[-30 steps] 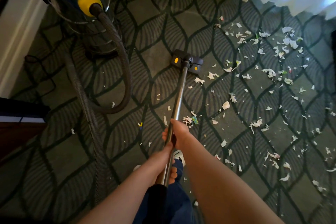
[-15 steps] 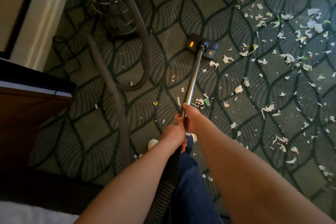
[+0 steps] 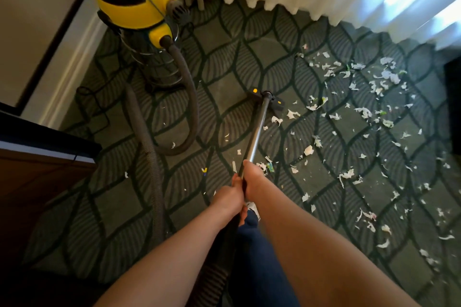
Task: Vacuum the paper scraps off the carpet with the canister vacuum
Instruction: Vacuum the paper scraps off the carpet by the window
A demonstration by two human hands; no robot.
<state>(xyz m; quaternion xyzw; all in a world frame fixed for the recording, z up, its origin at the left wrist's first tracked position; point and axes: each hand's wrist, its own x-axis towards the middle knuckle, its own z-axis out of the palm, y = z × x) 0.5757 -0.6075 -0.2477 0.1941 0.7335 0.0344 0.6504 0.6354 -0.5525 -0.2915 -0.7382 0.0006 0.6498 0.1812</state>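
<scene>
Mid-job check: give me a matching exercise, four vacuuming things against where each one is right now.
1. yellow canister vacuum
2. black floor nozzle with yellow buttons
3. shiny metal wand
4. white paper scraps

A. gripped by left hand and right hand
B. strewn mostly right of the nozzle
C. standing upper left
D. on the dark patterned carpet, at the wand's far end

Pairs: 1-C, 2-D, 3-A, 4-B.

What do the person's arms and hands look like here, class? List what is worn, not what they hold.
Both arms are bare from the frame edge to the fingers. No sleeves, gloves, watch or bracelet show on the left hand or the right hand. The fingers are mostly hidden, so rings cannot be ruled out. Dark blue trousers show between the forearms.
</scene>
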